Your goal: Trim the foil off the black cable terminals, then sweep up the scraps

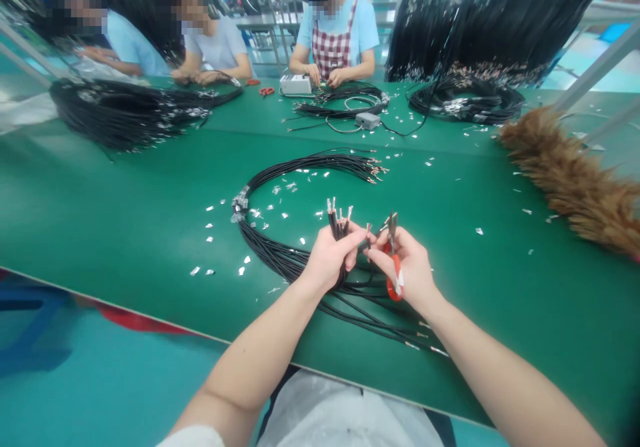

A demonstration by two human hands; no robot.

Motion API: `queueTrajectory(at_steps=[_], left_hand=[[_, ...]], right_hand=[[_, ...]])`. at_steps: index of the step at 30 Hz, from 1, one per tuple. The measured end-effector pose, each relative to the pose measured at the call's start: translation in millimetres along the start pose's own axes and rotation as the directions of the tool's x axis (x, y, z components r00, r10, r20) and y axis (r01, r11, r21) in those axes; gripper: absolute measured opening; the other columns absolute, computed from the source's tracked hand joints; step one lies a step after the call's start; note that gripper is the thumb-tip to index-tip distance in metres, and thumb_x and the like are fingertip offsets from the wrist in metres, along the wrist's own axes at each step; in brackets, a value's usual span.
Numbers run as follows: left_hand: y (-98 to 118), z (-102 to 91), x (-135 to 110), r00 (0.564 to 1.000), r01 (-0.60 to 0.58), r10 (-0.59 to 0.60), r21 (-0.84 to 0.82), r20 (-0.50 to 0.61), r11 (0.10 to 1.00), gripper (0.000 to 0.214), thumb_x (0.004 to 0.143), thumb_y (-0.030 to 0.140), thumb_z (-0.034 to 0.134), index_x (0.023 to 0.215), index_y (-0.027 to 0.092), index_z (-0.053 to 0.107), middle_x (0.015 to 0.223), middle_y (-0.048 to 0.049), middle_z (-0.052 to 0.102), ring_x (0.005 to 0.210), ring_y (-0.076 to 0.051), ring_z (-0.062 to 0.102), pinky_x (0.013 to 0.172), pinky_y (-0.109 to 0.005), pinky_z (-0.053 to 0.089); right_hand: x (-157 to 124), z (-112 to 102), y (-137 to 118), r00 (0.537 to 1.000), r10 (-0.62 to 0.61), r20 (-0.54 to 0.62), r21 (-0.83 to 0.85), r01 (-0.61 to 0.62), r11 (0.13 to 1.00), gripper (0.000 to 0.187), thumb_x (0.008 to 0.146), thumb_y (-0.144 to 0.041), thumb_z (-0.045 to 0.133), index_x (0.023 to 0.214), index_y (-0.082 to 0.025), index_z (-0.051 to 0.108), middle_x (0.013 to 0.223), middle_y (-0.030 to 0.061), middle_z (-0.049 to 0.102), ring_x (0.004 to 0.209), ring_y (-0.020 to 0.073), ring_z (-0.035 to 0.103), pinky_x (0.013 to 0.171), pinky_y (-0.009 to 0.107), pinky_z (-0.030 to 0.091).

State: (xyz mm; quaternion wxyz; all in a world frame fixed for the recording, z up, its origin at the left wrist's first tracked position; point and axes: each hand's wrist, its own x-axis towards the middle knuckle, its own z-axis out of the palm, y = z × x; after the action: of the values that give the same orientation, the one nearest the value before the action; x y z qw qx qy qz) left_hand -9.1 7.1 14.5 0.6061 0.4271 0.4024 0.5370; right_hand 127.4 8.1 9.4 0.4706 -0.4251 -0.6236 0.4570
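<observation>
My left hand is closed around several black cables, their stripped, silvery ends pointing up. Between both hands stands one cable end with reddish inner wires, pinched at my left fingertips. Red-handled scissors are held in my right hand, blades pointing up and away from me; its thumb and fingertips are close to that same cable end. The rest of the cable bundle curves away to the left in a wide loop, bound with clear tape. Loose cable ends lie below my right hand.
Small white scraps are scattered over the green table. Further cable coils lie at the back left and back right. A brown feather duster rests at the right. Across the table, a person in a checked apron works beside two others.
</observation>
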Motion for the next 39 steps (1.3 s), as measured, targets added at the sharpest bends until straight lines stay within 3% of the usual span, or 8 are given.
queueTrajectory(at_steps=[3,6,9,14,18,28,34,39], left_hand=[[-1,0.4,1,0.998,0.038,-0.038,-0.007,0.041,0.999,0.018,0.075,0.031,0.058,0.071,0.014,0.055,0.045,0.0046,0.047,0.036,-0.004,0.035,0.035,-0.017,0.025],[1,-1.1,3,0.989,0.108,-0.102,-0.053,0.106,0.993,0.018,0.071,0.03,0.061,0.069,0.013,0.054,0.07,-0.0028,0.059,0.051,-0.006,0.046,0.036,-0.016,0.03],[4,-3.4,5,0.969,0.155,-0.138,-0.072,0.205,0.985,0.02,0.069,0.03,0.062,0.067,0.013,0.053,0.076,-0.0058,0.06,0.058,-0.008,0.05,0.038,-0.016,0.033],[5,-0.2,5,0.978,0.166,-0.153,-0.086,0.139,0.982,0.021,0.069,0.031,0.063,0.07,0.013,0.053,0.069,-0.0043,0.057,0.061,-0.011,0.054,0.035,-0.015,0.027],[4,5.4,3,0.99,0.125,-0.121,-0.06,0.071,0.99,0.021,0.07,0.032,0.061,0.069,0.013,0.053,0.063,-0.0028,0.056,0.051,-0.009,0.052,0.033,-0.016,0.022],[0,11.6,-7,0.998,-0.016,0.022,0.116,-0.053,0.993,0.021,0.075,0.033,0.057,0.067,0.014,0.052,0.059,0.0015,0.054,0.035,-0.001,0.033,0.035,-0.019,0.021],[0,13.2,-10,0.994,-0.067,0.077,0.124,-0.078,0.99,0.02,0.074,0.032,0.058,0.066,0.014,0.052,0.063,0.0015,0.055,0.036,-0.001,0.034,0.036,-0.019,0.024],[0,13.9,-9,0.999,-0.038,0.042,0.133,-0.028,0.99,0.02,0.074,0.032,0.058,0.071,0.013,0.057,0.091,-0.0048,0.061,0.038,0.001,0.035,0.034,-0.019,0.023]], right_hand=[[5,-7,3,1.0,-0.025,-0.002,-0.195,0.024,0.981,0.016,0.071,-0.027,0.06,0.075,-0.02,0.046,0.068,-0.0011,0.054,0.062,0.0128,0.053,0.063,0.026,0.043],[12,-22,4,0.998,-0.059,0.027,-0.54,0.064,0.839,0.017,0.069,-0.03,0.062,0.074,-0.02,0.05,0.062,-0.0009,0.054,0.058,0.0135,0.049,0.061,0.027,0.04],[13,-38,-2,0.995,-0.071,0.064,-0.657,0.096,0.748,0.023,0.065,-0.036,0.066,0.074,-0.019,0.053,0.058,-0.0013,0.052,0.054,0.0132,0.045,0.057,0.028,0.038],[-4,-45,-22,0.966,0.21,0.148,-0.313,-0.156,0.937,0.023,0.073,-0.041,0.054,0.071,-0.018,0.052,0.055,-0.0019,0.052,0.046,0.0101,0.048,0.046,0.022,0.04],[-18,-33,-25,0.862,0.394,0.318,-0.172,-0.356,0.918,0.028,0.074,-0.044,0.051,0.07,-0.017,0.053,0.05,-0.0019,0.052,0.039,0.0098,0.048,0.038,0.021,0.039],[-25,-22,-21,0.846,0.404,0.348,0.047,-0.446,0.894,0.038,0.078,-0.052,0.049,0.073,-0.015,0.054,0.045,-0.0022,0.054,0.034,0.0093,0.048,0.034,0.02,0.038],[-34,-17,-13,0.874,0.313,0.371,0.262,-0.422,0.868,0.04,0.084,-0.051,0.043,0.071,-0.015,0.053,0.034,-0.006,0.045,0.025,0.0056,0.034,0.03,0.017,0.028],[-29,-23,-18,0.958,0.232,0.169,0.305,-0.275,0.912,0.033,0.084,-0.046,0.045,0.073,-0.017,0.052,0.032,-0.0073,0.041,0.026,0.0063,0.033,0.031,0.019,0.028]])
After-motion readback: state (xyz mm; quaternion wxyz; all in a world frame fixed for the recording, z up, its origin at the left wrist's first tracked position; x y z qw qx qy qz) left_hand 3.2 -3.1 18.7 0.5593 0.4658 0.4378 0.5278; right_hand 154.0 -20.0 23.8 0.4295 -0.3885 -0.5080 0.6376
